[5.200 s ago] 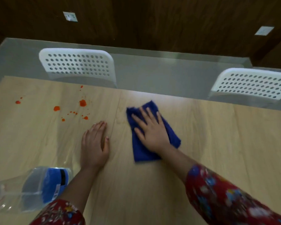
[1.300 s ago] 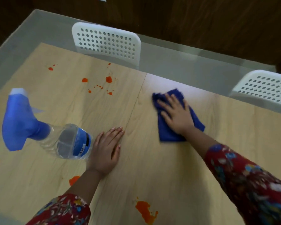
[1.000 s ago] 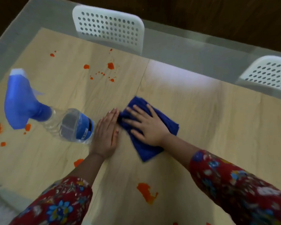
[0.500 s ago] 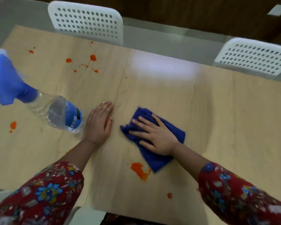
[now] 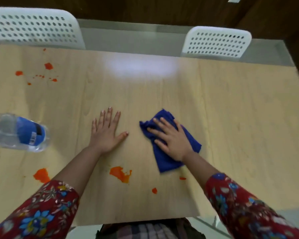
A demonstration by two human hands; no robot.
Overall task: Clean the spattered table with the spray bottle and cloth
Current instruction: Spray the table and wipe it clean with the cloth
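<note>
My right hand (image 5: 171,138) presses flat, fingers spread, on a crumpled blue cloth (image 5: 166,161) lying on the wooden table (image 5: 231,118). My left hand (image 5: 105,131) rests flat on the bare wood to the cloth's left, holding nothing. The clear spray bottle (image 5: 19,133) with a blue label lies on its side at the left edge, its head cut off by the frame. Orange spatters mark the table: a large blot (image 5: 120,174) just below and between my hands, another (image 5: 41,175) by my left sleeve, small drops (image 5: 154,190) near the cloth, and a cluster (image 5: 48,66) at the far left.
Two white perforated chairs stand behind the table, one at the far left (image 5: 34,28) and one at the far right (image 5: 216,42). A glass border (image 5: 131,38) frames the wooden top. The near table edge runs just under my sleeves.
My right hand has slid the cloth towards me from the far middle of the table, near the large orange blot. My left hand stays flat. The view has shifted right and down.
</note>
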